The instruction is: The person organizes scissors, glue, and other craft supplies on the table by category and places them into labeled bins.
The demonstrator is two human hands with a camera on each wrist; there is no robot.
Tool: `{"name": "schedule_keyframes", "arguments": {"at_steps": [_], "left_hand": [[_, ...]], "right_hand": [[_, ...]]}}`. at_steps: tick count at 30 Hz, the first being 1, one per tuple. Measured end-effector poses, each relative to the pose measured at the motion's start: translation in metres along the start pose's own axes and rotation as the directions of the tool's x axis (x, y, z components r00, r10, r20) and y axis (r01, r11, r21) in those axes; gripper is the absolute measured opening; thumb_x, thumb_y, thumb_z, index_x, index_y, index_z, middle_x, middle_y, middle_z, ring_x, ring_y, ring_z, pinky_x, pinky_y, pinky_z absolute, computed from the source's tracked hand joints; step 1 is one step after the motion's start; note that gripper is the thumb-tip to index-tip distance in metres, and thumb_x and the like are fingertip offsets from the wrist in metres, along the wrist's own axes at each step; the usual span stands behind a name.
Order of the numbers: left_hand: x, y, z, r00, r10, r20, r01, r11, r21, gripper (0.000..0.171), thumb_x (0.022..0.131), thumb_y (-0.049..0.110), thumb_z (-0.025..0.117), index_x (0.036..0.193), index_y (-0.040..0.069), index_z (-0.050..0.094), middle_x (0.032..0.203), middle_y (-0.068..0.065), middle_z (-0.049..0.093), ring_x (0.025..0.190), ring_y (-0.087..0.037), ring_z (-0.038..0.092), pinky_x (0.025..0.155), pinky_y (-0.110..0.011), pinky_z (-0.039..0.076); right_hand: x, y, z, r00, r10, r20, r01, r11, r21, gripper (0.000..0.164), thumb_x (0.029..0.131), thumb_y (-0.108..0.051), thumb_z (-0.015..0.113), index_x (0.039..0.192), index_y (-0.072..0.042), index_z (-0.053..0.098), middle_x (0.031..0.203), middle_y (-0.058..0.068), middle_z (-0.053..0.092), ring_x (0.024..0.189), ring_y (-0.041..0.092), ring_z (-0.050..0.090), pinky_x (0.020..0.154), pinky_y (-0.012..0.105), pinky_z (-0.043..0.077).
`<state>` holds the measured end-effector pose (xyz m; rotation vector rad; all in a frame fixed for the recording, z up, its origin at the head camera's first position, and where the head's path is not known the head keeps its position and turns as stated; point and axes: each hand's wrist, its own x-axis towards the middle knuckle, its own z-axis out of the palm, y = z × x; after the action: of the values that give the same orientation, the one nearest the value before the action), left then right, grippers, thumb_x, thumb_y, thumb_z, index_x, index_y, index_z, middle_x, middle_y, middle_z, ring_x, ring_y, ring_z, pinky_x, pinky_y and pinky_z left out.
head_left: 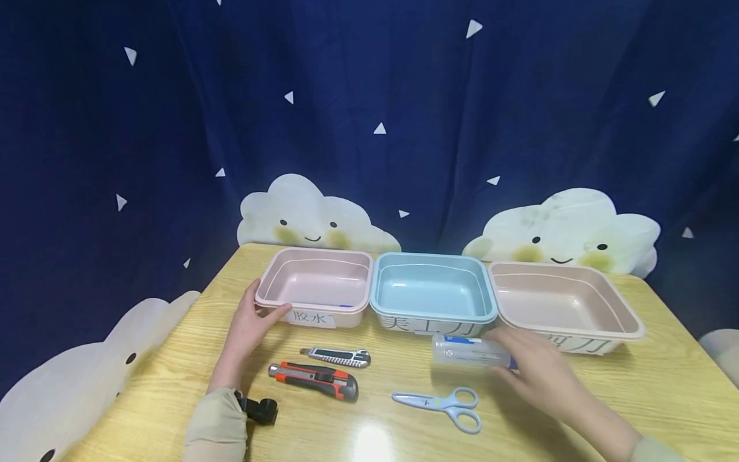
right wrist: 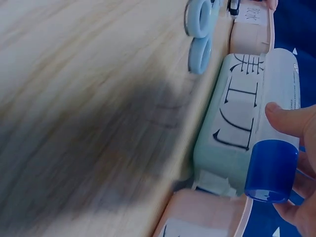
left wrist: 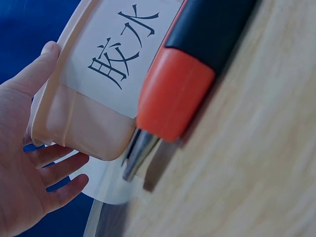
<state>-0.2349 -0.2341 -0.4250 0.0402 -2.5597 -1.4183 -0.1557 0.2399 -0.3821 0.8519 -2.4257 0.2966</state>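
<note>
My right hand (head_left: 537, 369) holds a clear glue bottle (head_left: 464, 351) with a blue cap (right wrist: 272, 170), lying sideways in front of the blue bin (head_left: 435, 289). In the right wrist view, the thumb presses on the bottle's side and the other fingers are partly hidden behind it. At the left, my left hand (head_left: 248, 327) holds the near left corner of a pink bin (head_left: 352, 319), thumb at its front rim and fingers round the side. Its paper label (left wrist: 123, 49) carries dark characters. Below the glue bottle lie light blue scissors (head_left: 435, 402).
An orange and black utility knife (head_left: 314, 380) and a smaller silver-and-dark one (head_left: 337, 357) lie before the pink bin. A beige-pink bin (head_left: 568, 301) stands at the right of the row. Behind the wooden table (head_left: 312, 430) hangs a dark blue curtain (head_left: 346, 64).
</note>
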Motion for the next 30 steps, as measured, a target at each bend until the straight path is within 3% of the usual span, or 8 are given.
{"name": "schedule_keyframes", "arguments": {"at_steps": [10, 30], "left_hand": [[-0.002, 0.000, -0.003, 1.000, 0.004, 0.004, -0.004, 1.000, -0.004, 0.093, 0.076, 0.044, 0.070, 0.145, 0.012, 0.016, 0.136, -0.018, 0.036, 0.116, -0.034, 0.045, 0.096, -0.049, 0.041], [-0.003, 0.003, -0.002, 1.000, 0.017, 0.010, -0.017, 1.000, -0.009, 0.092, 0.077, 0.041, 0.070, 0.144, 0.009, 0.017, 0.136, -0.019, 0.036, 0.116, -0.035, 0.044, 0.097, -0.049, 0.040]], "right_hand": [[0.030, -0.018, 0.010, 0.998, -0.063, -0.020, 0.063, 0.997, 0.045, 0.048, 0.066, -0.026, 0.076, 0.110, -0.012, 0.063, 0.102, 0.002, 0.066, 0.092, 0.021, 0.061, 0.079, 0.038, 0.050], [0.085, -0.046, 0.042, 0.998, -0.063, -0.030, 0.067, 0.981, 0.181, 0.044, 0.076, -0.026, 0.072, 0.114, -0.007, 0.061, 0.106, 0.006, 0.066, 0.099, 0.022, 0.061, 0.089, 0.039, 0.047]]}}
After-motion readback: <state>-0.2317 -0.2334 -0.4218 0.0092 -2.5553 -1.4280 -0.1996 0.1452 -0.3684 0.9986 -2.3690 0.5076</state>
